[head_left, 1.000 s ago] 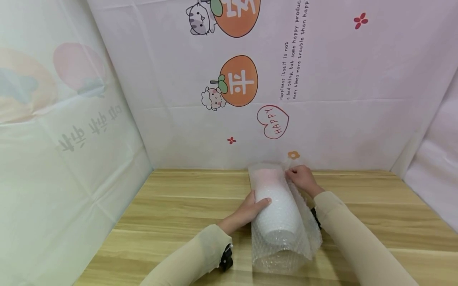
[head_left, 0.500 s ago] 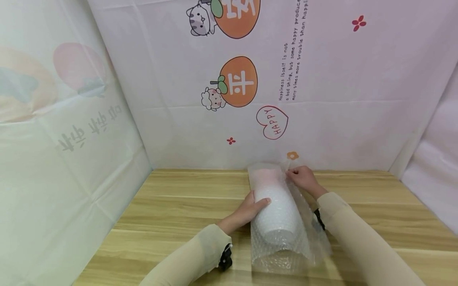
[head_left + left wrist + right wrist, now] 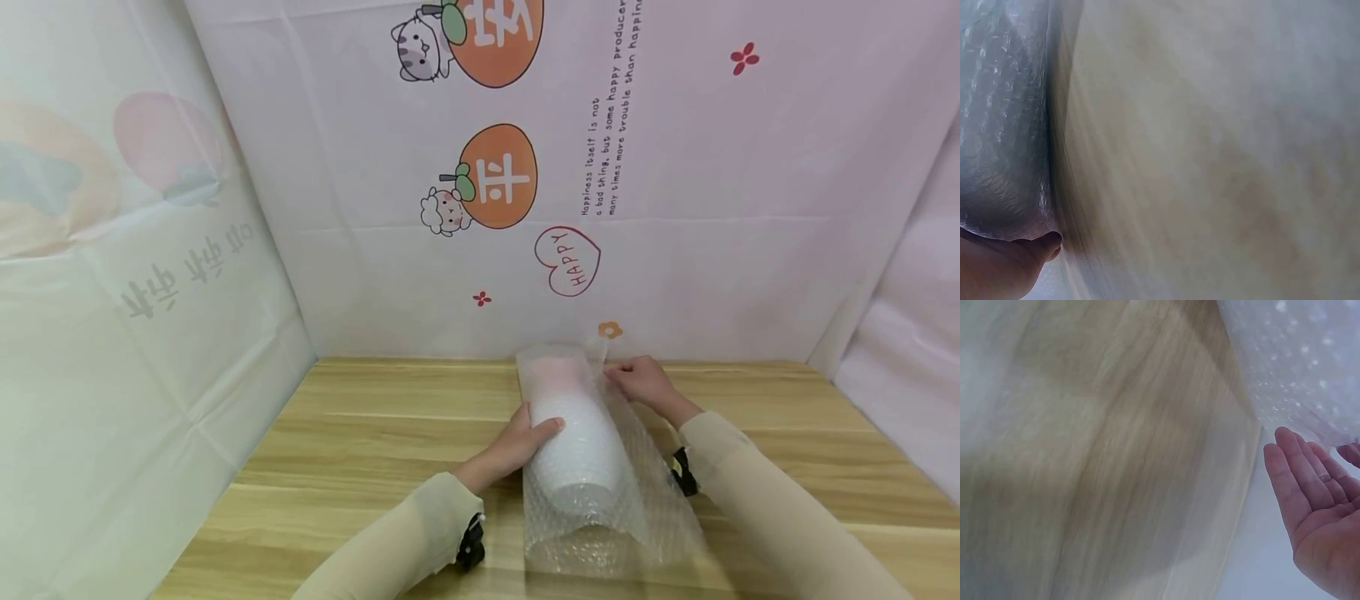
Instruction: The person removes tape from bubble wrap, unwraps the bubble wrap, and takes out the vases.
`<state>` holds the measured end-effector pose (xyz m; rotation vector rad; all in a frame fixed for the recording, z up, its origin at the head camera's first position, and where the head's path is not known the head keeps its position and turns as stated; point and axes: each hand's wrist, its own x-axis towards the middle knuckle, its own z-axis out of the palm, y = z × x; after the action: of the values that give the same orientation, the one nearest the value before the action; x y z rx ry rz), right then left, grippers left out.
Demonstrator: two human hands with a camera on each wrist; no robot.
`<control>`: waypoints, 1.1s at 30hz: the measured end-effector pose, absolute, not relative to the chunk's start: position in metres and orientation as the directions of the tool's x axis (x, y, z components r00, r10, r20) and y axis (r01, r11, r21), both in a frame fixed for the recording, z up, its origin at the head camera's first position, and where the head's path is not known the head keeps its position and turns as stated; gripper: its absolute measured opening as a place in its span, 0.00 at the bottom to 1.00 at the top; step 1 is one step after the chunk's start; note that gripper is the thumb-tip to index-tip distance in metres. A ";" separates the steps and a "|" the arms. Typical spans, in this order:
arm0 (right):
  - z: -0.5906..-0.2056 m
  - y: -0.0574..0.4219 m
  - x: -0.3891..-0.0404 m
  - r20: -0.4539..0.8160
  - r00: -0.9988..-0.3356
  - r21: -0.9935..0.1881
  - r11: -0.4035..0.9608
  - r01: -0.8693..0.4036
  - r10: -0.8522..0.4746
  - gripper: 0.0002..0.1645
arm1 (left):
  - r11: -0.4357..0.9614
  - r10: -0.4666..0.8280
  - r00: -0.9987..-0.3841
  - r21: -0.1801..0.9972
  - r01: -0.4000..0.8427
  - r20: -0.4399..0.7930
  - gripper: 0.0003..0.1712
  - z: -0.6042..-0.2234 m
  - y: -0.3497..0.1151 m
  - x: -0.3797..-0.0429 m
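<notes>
Wrapped vase in two hands. The white vase-shaped body (image 3: 577,450), pink at its narrower far end, lies lengthwise on its side at the far middle of the wood-grain desk (image 3: 375,467). Whether the left hand lifts it slightly cannot be told. That left hand (image 3: 516,440) grips the near-left flank through clear plastic bubble wrap (image 3: 652,508), thumb laid over the top; its other fingers are mostly hidden. The right hand (image 3: 643,383), beside the pink end, pinches an edge of the wrap; in the right wrist view several fingers (image 3: 1300,481) extend nearly straight, pressed together, with only the thumb's tip showing.

Handling: the body looks stiff, smooth and probably fragile, of moderate weight at most; the film appears light, limp and rather slippery. The broad middle, cupped from the side, seems the safest hold, and the loose border suits a pinch.

Containers: the wrap encloses the body, extending beyond its rounded near end in a gaping, crinkled fold; a loose flap spreads rightward. The body's own interior is not visible.
</notes>
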<state>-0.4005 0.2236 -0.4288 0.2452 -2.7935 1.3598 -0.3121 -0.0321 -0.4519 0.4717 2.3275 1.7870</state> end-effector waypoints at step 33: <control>-0.445 0.239 -0.374 0.045 -0.981 -0.753 0.639 -0.156 -0.187 0.11 | 0.250 0.350 -0.935 0.955 0.157 0.062 0.42 -0.456 -0.033 -0.314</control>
<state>-0.3739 0.2395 -0.4447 0.3007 -2.8775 1.3174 -0.3141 -0.0332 -0.4560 0.4811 2.3497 1.7648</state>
